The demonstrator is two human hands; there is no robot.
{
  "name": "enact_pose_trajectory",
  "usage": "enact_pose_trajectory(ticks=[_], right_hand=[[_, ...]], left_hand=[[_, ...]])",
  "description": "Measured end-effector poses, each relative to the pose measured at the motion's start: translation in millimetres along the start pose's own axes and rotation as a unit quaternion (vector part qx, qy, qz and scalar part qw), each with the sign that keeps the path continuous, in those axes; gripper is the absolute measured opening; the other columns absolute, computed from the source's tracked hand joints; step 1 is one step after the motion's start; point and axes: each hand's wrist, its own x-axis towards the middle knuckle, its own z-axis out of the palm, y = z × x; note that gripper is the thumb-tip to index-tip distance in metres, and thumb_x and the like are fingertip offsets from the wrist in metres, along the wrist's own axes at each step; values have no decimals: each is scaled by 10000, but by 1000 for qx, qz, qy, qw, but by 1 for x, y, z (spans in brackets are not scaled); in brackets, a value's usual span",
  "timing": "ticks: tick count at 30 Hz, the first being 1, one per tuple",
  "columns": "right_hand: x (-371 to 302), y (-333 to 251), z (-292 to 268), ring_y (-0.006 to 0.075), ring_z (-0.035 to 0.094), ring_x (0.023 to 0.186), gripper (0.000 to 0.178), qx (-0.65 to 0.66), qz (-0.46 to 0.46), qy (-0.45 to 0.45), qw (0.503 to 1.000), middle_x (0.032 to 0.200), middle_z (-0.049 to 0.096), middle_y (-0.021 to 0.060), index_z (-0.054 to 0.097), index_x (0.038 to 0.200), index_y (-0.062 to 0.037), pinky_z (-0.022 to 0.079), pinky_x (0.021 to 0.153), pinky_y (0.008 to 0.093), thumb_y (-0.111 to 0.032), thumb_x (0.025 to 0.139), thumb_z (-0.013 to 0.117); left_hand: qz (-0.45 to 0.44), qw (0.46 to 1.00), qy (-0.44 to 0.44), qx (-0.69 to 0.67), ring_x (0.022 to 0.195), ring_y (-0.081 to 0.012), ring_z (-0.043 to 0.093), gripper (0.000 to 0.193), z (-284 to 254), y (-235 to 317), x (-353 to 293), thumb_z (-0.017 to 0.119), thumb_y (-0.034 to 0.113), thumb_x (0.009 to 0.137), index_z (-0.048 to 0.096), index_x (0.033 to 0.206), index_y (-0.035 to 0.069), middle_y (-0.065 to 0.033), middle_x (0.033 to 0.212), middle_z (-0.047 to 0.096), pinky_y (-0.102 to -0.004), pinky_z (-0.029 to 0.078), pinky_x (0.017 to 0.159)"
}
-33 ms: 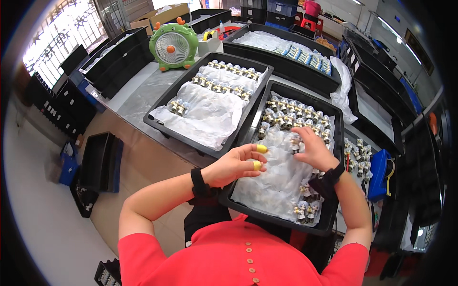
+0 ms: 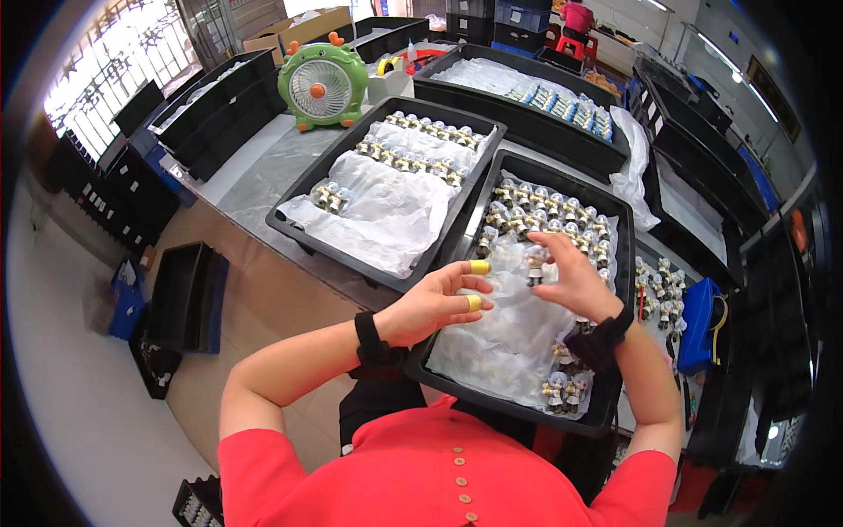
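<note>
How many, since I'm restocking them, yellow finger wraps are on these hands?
2: one upper yellow wrap and one lower yellow wrap, both on the left hand. None shows on the right hand; more may be hidden.

Ahead of you, to the left, a green animal-shaped fan (image 2: pixel 319 90) is standing, a cardboard box (image 2: pixel 318 25) sitting behind it. A barred window (image 2: pixel 114 57) is glowing at your far left, a blue container (image 2: pixel 699 327) is resting at your right, and a person in pink (image 2: pixel 576 16) is showing above a red stool (image 2: pixel 571 46).
</note>
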Motion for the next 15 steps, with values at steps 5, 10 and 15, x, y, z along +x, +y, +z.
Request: enact_pose_trajectory(ticks=[5, 10, 15], right_hand=[[4, -58, 20, 244, 547, 1067, 824, 138, -110, 48, 983, 1240, 508, 115, 400, 1368, -77, 451, 938, 341, -37, 638, 780], [0, -46, 47, 262, 523, 1130, 864, 156, -142, 60, 976, 1271, 496, 114, 371, 1397, -90, 422, 988, 367, -27, 643, 788], [-1, -46, 50, 279, 504, 1158, 887, 160, -136, 63, 976, 1314, 481, 118, 356, 1408, -94, 406, 1006, 378, -35, 642, 799]], left_hand=[[114, 992, 48, 32, 1211, -214, 496, 720, 3, -13, 8, 583, 25, 898, 177, 1488, 102, -114, 1385, 393, -348, 425, 1004], [154, 987, 13, 36, 1175, -186, 523, 667, 3, -21, 8, 552, -2, 919, 205, 1479, 97, -88, 1348, 430, -323, 441, 966], [165, 983, 49, 62, 1148, -171, 530, 625, 7, -22, 8, 552, -9, 918, 251, 1457, 86, -59, 1293, 458, -315, 456, 937]])
